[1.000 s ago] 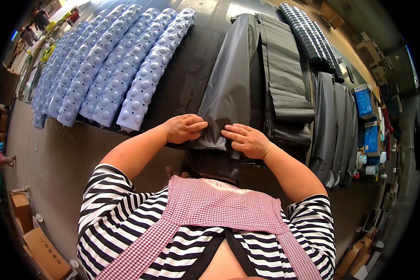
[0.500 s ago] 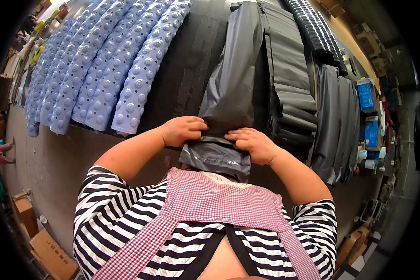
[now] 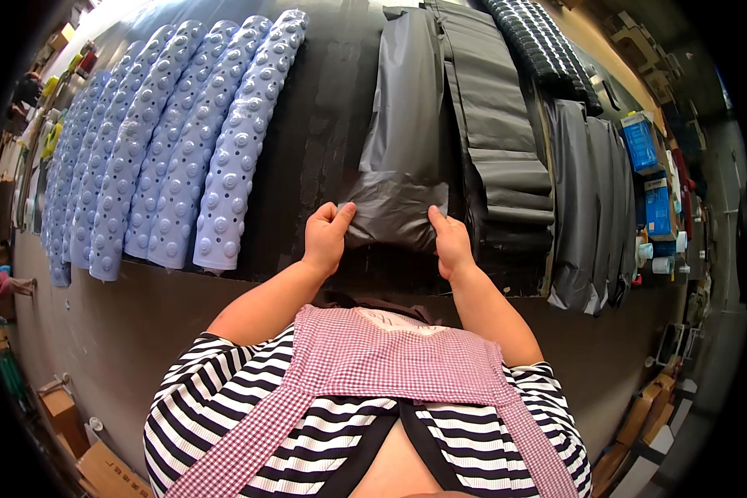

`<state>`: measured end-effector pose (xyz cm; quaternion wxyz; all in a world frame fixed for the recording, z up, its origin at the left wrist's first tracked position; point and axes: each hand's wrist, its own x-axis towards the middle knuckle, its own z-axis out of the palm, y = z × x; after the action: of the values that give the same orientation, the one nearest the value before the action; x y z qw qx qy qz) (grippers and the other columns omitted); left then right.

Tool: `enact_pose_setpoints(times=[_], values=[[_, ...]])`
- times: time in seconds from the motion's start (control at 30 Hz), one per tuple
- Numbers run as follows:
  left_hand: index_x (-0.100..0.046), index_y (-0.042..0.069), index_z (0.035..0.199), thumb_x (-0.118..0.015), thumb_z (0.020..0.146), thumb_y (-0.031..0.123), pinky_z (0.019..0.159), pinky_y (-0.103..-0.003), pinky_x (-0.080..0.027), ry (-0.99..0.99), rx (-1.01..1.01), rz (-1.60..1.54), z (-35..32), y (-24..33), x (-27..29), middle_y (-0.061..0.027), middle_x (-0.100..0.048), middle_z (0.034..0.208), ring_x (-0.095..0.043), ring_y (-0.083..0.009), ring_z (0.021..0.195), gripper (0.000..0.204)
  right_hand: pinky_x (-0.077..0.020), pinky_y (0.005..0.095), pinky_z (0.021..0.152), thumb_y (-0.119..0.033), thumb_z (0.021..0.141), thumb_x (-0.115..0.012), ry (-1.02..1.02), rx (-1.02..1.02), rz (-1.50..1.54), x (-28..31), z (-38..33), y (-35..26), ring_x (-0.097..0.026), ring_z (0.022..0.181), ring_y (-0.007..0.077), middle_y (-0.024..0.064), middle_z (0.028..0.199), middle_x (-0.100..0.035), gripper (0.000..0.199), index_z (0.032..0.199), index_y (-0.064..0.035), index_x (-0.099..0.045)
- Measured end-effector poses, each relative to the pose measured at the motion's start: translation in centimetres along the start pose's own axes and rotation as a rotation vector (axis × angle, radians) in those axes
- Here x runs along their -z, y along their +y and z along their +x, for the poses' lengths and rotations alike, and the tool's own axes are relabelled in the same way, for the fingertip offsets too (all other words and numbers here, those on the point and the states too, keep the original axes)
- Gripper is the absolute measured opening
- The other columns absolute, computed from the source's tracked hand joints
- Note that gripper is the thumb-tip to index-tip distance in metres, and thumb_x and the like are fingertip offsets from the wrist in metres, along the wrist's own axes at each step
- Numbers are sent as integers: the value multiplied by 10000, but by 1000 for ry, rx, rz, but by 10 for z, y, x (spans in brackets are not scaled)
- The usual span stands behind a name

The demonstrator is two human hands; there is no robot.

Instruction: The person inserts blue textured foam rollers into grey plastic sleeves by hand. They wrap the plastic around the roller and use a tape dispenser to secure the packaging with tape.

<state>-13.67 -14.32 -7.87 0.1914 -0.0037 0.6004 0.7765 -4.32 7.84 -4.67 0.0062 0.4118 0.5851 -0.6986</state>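
— Right, nearest first: left hand (image 3: 325, 238) and right hand (image 3: 451, 245) each pinch a near corner of the grey plastic bag (image 3: 404, 158), thumbs on top, fingers closed on the film. The bag lies lengthwise on the dark table (image 3: 324, 149), its near end crumpled between the hands at the table's front edge.

— How to handle it well?

— Judgement only: keep both pinches level and even, so the thin film doesn't skew or bunch further; it is slack and slippery-looking.

— What crowds it?

— Just right of it, touching or nearly, a stack of folded grey bags (image 3: 502, 141); a loose edge could snag there. Further right, more grey bags (image 3: 593, 207) hang over the edge. Left, well apart, blue studded mats (image 3: 183, 141) lie in overlapping rows. Far end: a dark studded mat (image 3: 544, 50), and blue boxes (image 3: 649, 174) at the right rim.
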Motion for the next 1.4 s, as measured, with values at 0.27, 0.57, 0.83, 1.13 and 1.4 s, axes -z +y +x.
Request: enact_pose_setpoints(times=[0.27,0.57,0.83,1.13,1.4], values=[[-661,51,975,-695,776,-28,888,-405,-498,-71,-925,949,7,60,-21,-150,-627,1116,-594,-332,1036,216,-498,426,811,-230,826,-772,250,346,-819,-2,-9,-13,-628,931,348,178,963,-645,342,1060,-29,-625],[-622,35,1102,-529,856,-83,997,-408,-527,-437,-530,924,22,59,-42,-186,-531,1466,-601,-397,1229,288,-401,396,1122,-470,949,-612,-44,243,-805,-61,1,-73,-477,1368,427,370,1440,-472,962,1544,137,-160],[-436,41,1393,-622,945,80,948,-394,-544,-177,226,128,85,46,-26,-199,-495,1439,-574,-309,1247,486,-393,371,1135,-284,653,-920,-32,307,-429,-47,20,-68,-489,1368,363,293,1472,-475,1285,1590,45,-105],[-371,83,1493,-602,1021,402,1090,-521,-430,-519,300,-258,130,37,-137,-122,-534,1427,-528,-341,1293,615,-368,357,1149,-250,698,-836,-158,573,-507,68,-73,-72,-484,1368,359,247,1506,-467,1069,1579,-25,-272],[-570,48,1354,-648,996,372,933,-408,-499,-781,60,331,105,45,-302,-141,-647,1253,-621,-266,1107,489,-345,379,1177,-187,687,-825,229,712,-698,245,-142,-100,-449,1415,327,195,1543,-449,995,1554,-64,-354]])
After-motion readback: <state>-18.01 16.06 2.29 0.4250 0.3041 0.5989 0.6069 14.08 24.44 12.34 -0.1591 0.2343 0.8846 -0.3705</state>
